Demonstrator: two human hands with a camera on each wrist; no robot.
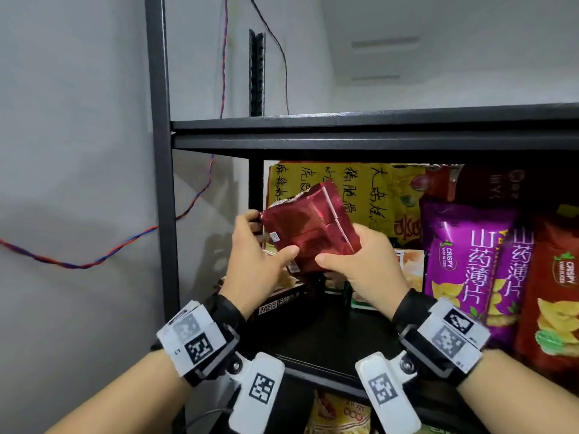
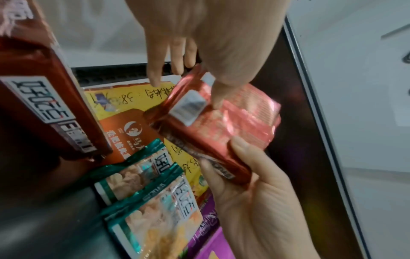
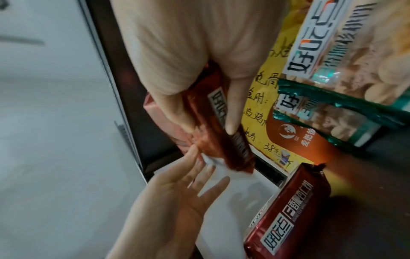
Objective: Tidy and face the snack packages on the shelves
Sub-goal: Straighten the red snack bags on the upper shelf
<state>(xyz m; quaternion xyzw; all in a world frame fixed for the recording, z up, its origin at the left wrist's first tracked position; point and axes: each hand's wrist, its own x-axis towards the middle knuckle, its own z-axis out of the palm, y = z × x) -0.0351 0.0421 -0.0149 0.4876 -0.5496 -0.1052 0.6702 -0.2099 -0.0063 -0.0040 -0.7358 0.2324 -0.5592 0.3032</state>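
1. Red foil snack packet is held in the air in front of the left end of the middle shelf, tilted, its back with a small white label toward the head camera.
2. Right hand grasps the packet's lower right corner; in the right wrist view the thumb and fingers are curled around the packet's edge, pinching it.
3. Left hand: thumb presses on the packet's near face, fingers reach behind the left edge. In the left wrist view the fingers look fairly straight rather than wrapped. Contact is clear; a firm grasp is not.
4. Behind the packet, at the far side of the shelf, stands a large yellow bag with handwritten black characters.
5. Below the hands, a second dark red packet lies flat on the shelf near the left upright.
6. Two teal-edged packets lie overlapping, just right of the flat red one.
7. Right of these, purple yam-chip bags stand upright, with an orange-red bag further right.
8. A twisted red-blue wire runs along the wall on the left.
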